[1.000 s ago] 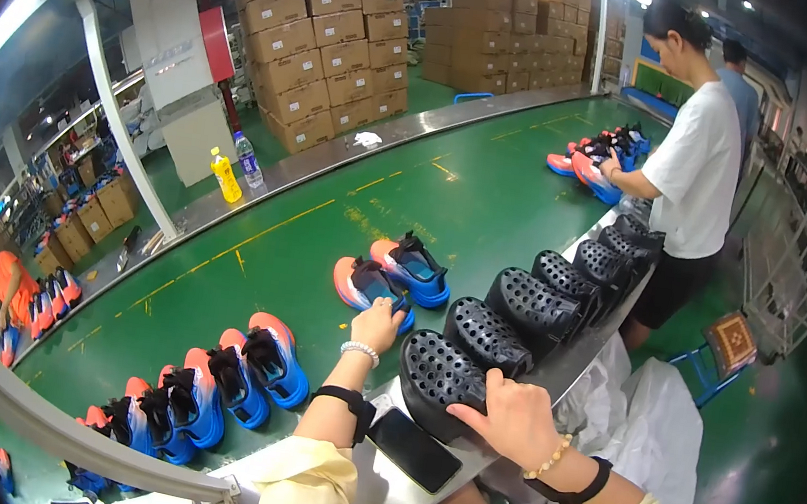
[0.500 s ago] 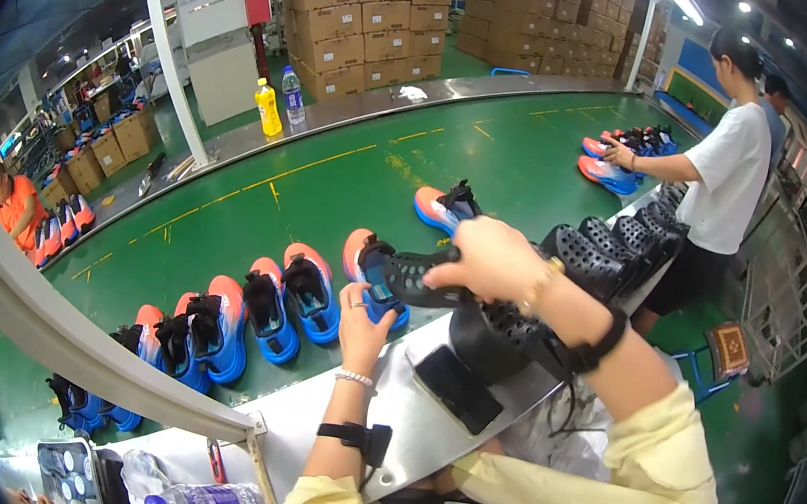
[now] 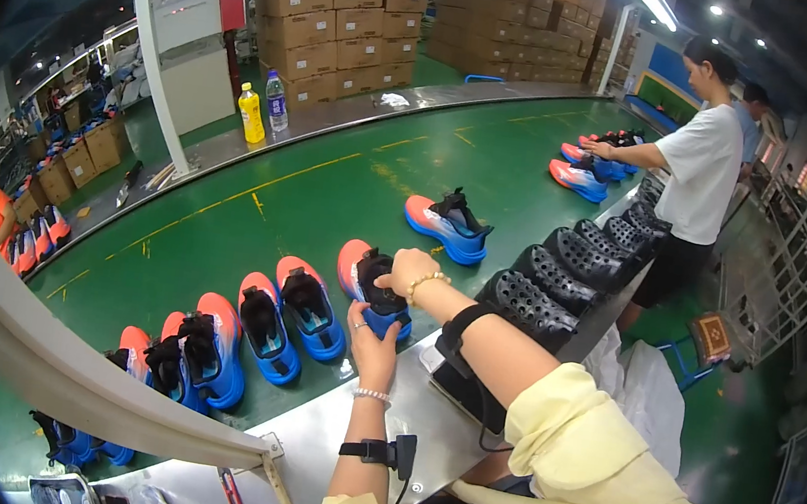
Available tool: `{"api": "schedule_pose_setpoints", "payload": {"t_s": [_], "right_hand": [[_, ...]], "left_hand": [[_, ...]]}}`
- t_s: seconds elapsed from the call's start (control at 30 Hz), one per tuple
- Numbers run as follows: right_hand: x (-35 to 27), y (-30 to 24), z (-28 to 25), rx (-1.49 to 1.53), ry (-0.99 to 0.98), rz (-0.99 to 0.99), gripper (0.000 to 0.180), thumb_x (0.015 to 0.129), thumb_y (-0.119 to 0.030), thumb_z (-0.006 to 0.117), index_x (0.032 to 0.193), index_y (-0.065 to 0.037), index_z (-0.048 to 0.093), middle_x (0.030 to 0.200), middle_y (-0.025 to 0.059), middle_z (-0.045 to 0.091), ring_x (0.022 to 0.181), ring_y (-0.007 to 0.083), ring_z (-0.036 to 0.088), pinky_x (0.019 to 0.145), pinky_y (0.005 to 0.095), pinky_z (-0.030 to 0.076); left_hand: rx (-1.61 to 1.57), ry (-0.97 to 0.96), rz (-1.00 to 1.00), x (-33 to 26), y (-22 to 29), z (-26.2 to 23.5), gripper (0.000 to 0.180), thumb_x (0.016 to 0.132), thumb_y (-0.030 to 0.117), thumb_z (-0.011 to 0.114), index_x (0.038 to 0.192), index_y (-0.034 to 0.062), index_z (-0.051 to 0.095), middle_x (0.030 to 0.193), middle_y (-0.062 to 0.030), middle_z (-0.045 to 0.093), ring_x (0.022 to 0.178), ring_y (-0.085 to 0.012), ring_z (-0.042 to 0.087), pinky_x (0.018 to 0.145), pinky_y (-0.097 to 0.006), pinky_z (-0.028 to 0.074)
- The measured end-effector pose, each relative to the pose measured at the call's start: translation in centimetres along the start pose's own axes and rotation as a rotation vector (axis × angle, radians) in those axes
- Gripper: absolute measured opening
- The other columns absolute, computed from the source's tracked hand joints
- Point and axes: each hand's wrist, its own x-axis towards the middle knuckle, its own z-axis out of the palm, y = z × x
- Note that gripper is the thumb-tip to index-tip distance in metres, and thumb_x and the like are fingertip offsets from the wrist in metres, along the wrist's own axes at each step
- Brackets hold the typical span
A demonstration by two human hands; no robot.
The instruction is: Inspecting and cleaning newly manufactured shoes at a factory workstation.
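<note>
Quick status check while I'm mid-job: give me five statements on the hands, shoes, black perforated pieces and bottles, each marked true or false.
1. The left hand is at the heel of an orange-and-blue sneaker, and the right hand is at its opening. True.
2. A lone sneaker stands on the green surface, untouched by either hand. True.
3. The yellow bottle lies on its side on the green surface. False: it stands upright on the metal ledge beyond.
4. The black perforated pieces are left of both hands. False: their row is to the right.
5. The left wrist is bare. False: it wears a white beaded bracelet.
</note>
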Motion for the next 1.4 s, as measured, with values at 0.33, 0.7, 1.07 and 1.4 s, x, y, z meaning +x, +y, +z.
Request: {"api": "schedule_pose_setpoints", "payload": {"t_s": [0.33, 0.7, 1.07, 1.4], "right_hand": [[2.9, -2.2, 8.4, -0.042, 0.188, 0.006, 0.018, 0.085, -0.017, 0.059, 0.085, -0.006, 0.073, 0.091, 0.0153, 0.072, 0.086, 0.0281, 0.071, 0.074, 0.0370, 0.058], [-1.3, -1.2, 6.1, 0.261, -0.029, -0.047, 0.028, 0.087, -0.027, 0.061, 0.109, -0.009, 0.067, 0.101, 0.0148, 0.071, 0.093, 0.0319, 0.068, 0.083, 0.0433, 0.054], [-18.4, 17.3, -13.0, 0.663, 0.630, -0.257, 0.021, 0.087, -0.023, 0.064, 0.097, -0.004, 0.066, 0.080, 0.0127, 0.067, 0.080, 0.0305, 0.062, 0.074, 0.0395, 0.048], [-17.2, 24.6, -7.4, 0.617, 0.705, -0.156, 0.032, 0.083, -0.021, 0.070, 0.107, -0.001, 0.064, 0.119, 0.0158, 0.063, 0.111, 0.0348, 0.058, 0.097, 0.0401, 0.045]], "left_hand": [[-0.056, -0.079, -0.013, -0.2, 0.6, -0.9, 0.043, 0.080, 0.010, 0.070, 0.120, 0.0026, 0.057, 0.147, -0.0244, 0.038, 0.124, -0.0432, 0.049, 0.099, -0.042, 0.043], [-0.056, -0.101, 0.070, 0.9, -2.0, -0.9, 0.031, 0.080, 0.006, 0.069, 0.108, 0.0010, 0.057, 0.149, -0.0210, 0.036, 0.131, -0.0377, 0.045, 0.106, -0.040, 0.039], [0.188, -0.303, 0.112, 9.4, -0.2, -3.8, 0.084, 0.068, 0.010, 0.082, 0.139, 0.0027, 0.036, 0.133, -0.0213, 0.052, 0.118, -0.0317, 0.055, 0.097, -0.037, 0.046], [0.693, -0.342, 0.126, 9.8, 0.1, -2.2, 0.077, 0.065, 0.027, 0.083, 0.130, 0.0026, 0.049, 0.113, -0.0201, 0.065, 0.103, -0.0353, 0.064, 0.086, -0.041, 0.052]]}}
